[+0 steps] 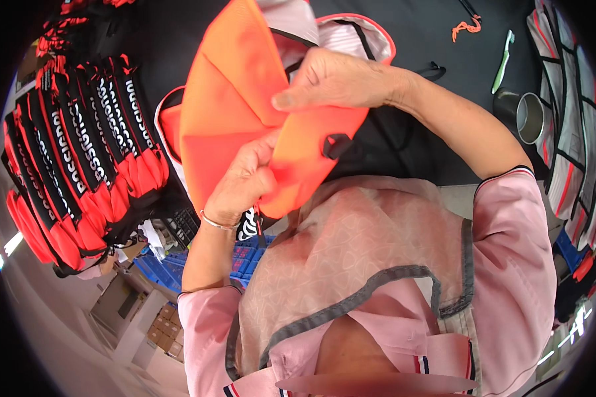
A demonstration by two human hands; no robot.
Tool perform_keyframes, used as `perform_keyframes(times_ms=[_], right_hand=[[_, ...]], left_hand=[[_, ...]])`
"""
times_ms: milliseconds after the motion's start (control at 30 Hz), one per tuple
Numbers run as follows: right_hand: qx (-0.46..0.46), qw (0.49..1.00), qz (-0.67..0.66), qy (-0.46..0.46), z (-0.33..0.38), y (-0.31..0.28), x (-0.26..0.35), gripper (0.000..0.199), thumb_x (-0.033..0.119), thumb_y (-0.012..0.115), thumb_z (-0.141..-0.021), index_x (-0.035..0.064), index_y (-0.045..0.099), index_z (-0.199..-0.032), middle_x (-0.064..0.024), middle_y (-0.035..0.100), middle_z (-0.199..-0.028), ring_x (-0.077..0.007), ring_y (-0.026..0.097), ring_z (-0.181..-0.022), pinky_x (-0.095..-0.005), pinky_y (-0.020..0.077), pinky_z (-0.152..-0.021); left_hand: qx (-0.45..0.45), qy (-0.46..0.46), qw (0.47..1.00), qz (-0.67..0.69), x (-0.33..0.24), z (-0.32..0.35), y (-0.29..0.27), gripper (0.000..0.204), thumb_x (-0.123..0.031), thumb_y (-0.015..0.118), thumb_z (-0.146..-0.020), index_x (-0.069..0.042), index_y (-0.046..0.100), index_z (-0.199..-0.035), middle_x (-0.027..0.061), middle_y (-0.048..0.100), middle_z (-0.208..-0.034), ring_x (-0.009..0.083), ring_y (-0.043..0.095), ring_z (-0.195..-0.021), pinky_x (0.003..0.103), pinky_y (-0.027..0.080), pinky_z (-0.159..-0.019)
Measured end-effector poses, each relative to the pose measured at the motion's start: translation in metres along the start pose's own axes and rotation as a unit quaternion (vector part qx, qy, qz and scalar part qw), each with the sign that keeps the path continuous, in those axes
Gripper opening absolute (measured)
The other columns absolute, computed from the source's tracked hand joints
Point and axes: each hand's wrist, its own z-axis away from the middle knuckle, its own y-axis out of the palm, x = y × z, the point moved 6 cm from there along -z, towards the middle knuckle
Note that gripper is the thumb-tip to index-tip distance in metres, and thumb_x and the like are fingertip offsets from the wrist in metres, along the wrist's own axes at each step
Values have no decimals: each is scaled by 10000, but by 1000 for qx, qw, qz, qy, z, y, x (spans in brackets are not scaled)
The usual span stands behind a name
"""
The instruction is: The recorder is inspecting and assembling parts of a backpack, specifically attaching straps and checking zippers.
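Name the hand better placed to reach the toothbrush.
Probably the right hand: it is nearer the green-handled toothbrush; the left hand sits farther away. Both hold the orange fabric panel.

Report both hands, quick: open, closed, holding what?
Left hand: closed, holding the orange fabric.
Right hand: closed, pinching the same orange fabric.

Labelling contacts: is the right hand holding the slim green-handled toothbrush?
No, the right hand grips bright orange fabric, with the toothbrush lying apart.
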Motion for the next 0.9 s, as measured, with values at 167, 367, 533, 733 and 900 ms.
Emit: perform_keyframes(times_ms=[167, 367, 533, 733, 900], right_hand=[[-177, 961, 135, -163, 5, -20, 45, 438, 248, 682, -911, 64, 404, -626, 48, 272, -585, -39, 284, -547, -265, 273, -497], [-208, 938, 180, -212, 2, -22, 48, 446, 270, 665, -923, 46, 400, -644, 14, 299, -585, -61, 307, -549, -279, 299, -502], [-242, 925, 145, -256, -13, -34, 27, 409, 281, 626, -946, 6, 458, -694, -39, 345, -593, -92, 362, -567, -295, 360, -541], [-203, 930, 294, -88, 12, -61, -20, 405, 339, 590, -961, 21, 480, -735, -41, 440, -648, -87, 421, -604, -296, 379, -570], [-33, 999, -2, 27, 38, -50, -31, 354, 262, 712, -870, 15, 606, -1101, 15, 628, -874, -67, 539, -721, -244, 449, -634]], left_hand=[[-10, 23, 997, -76, -23, -10, 21, 567, -48, 829, -653, -14, 611, -1176, -34, 642, -992, 51, 576, -887, 241, 471, -815], [22, -11, 1000, -3, 2, -16, 15, 362, 19, 806, -657, -33, 657, -983, -40, 624, -864, 47, 562, -762, 213, 452, -687], [-22, 17, 990, -137, 6, -29, 28, 220, -68, 798, -758, -26, 642, -906, -31, 623, -855, 61, 569, -749, 250, 466, -675], [-79, 324, 670, -663, -58, -31, 35, 455, -334, 786, -775, -51, 658, -1106, 87, 696, -1002, 269, 631, -783, 419, 547, -685], [-104, 444, 456, -764, -136, -51, 54, 571, -371, 787, -739, -105, 627, -1218, 92, 604, -1255, 294, 602, -1087, 403, 519, -871]])
